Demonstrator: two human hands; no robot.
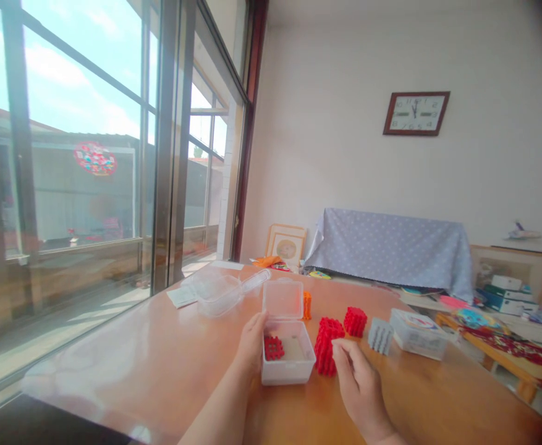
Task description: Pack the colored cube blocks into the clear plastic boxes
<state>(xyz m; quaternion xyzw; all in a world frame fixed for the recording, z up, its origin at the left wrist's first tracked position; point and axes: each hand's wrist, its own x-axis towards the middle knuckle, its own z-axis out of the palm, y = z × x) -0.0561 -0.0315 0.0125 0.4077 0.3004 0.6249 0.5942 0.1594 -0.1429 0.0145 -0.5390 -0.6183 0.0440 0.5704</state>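
Observation:
A small clear plastic box (288, 372) stands on the table with its hinged lid (283, 300) raised at the back. Inside it, on the left, lies a red notched block piece (273, 348). My left hand (253, 339) is at the box's left wall, fingers closed around that side. Just right of the box is a tall stack of red interlocking pieces (326, 355). My right hand (358, 377) is in front of the stack's right edge, thumb and fingers pinched together. Whatever is between those fingertips, if anything, is hidden.
Farther back stand an orange piece (307, 306), a smaller red stack (355, 321) and a grey stack (381, 337). A closed clear box (418, 334) is at right. An open clear container (219, 293) lies at back left of the wooden table (182, 358), near the window.

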